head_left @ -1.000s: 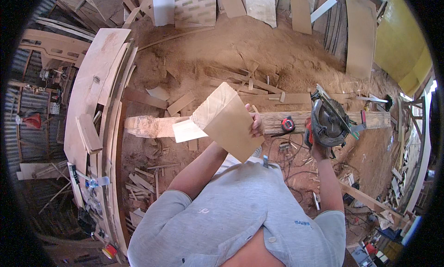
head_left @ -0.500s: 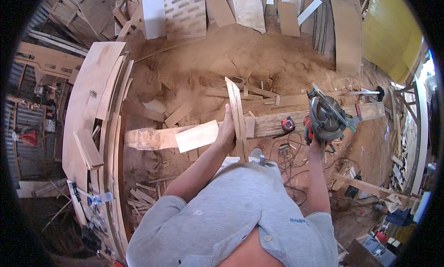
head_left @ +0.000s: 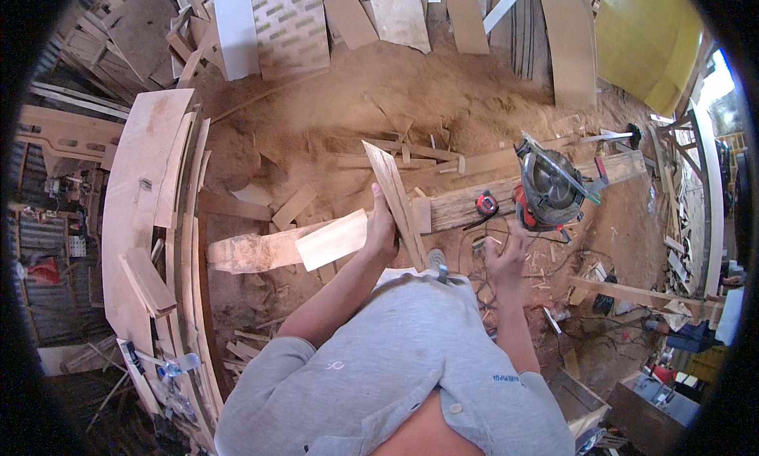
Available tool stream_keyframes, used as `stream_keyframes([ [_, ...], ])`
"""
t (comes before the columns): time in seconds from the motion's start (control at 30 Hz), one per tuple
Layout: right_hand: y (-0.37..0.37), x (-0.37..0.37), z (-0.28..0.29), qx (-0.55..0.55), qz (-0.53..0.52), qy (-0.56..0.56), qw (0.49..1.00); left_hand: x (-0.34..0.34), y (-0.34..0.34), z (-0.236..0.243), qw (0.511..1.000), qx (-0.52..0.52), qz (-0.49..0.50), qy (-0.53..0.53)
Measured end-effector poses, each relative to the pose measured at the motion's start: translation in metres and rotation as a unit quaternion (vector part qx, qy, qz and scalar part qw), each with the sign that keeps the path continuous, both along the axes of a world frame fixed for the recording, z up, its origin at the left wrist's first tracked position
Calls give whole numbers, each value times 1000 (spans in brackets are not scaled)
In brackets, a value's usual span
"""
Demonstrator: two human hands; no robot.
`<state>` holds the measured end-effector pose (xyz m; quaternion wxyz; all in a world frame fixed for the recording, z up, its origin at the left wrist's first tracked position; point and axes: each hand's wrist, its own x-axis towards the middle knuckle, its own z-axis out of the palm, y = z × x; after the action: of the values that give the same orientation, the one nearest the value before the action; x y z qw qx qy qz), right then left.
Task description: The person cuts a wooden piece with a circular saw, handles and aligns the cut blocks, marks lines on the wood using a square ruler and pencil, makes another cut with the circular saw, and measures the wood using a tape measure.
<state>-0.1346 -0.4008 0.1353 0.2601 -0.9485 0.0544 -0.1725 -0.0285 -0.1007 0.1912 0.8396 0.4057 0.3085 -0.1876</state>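
Note:
My left hand (head_left: 382,233) grips a narrow wooden board (head_left: 395,199), tilted on edge above the beam, its lower end near my shirt. A circular saw (head_left: 547,189) with a red and black body rests on the right part of the thick, rough wooden beam (head_left: 462,201). My right hand (head_left: 508,258) is just this side of the saw, apart from it, fingers spread and nothing in them. Between board and saw a red and black tape measure (head_left: 485,204) sits on the beam. A pale wood offcut (head_left: 332,240) lies on the beam beside my left hand.
Long planks and sheets (head_left: 146,187) are stacked at the left. Offcuts and cables (head_left: 494,298) litter the sawdust-covered ground. Panels (head_left: 291,29) lean along the far side, with a yellow sheet (head_left: 648,41) at the far right. A wooden rail (head_left: 632,292) crosses at right.
My right hand has let go of the circular saw and drawn back to the left and nearer me. In my left hand the board now leans more, its upper end shifted left.

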Motion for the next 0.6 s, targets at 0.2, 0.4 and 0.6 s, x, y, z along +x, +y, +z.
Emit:
stream_keyframes([
  [0.2,121,23,99,189,227,51,954,-10,-9,-7,998,-46,5,-43],
  [0.4,130,18,84,237,160,169,943,-1,30,-34,948,96,-20,-303],
  [0.6,121,0,72,187,218,14,958,21,112,85,572,469,-187,-647],
])
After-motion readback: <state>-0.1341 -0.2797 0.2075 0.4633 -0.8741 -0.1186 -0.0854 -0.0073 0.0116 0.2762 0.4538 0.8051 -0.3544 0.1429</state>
